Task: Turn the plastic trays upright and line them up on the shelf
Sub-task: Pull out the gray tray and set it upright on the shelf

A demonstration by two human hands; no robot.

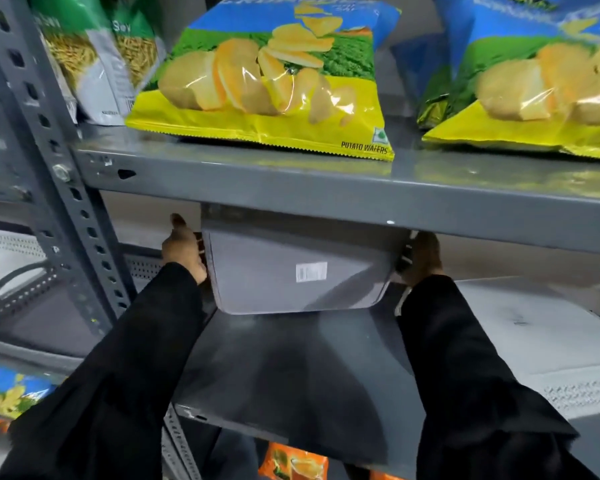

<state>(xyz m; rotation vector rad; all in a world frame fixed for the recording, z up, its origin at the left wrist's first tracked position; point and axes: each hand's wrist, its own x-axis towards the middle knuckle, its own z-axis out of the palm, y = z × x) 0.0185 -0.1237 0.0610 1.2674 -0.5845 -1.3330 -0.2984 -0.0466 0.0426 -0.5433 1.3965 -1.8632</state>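
Note:
A grey plastic tray [291,271] stands tilted on the dark grey middle shelf [291,368], its flat base with a white barcode sticker facing me. Its top edge is hidden behind the shelf board above. My left hand [182,247] grips the tray's left side and my right hand [425,254] grips its right side; both arms are in black sleeves. Another pale grey tray [534,327] lies on the same shelf to the right, its perforated edge toward me.
The upper shelf [326,181] carries yellow potato wafer bags [264,84] and green soy snack bags [94,57]. A perforated steel upright [66,202] stands at left, with grey baskets [18,282] beyond it. Orange snack packs [291,462] sit on the shelf below.

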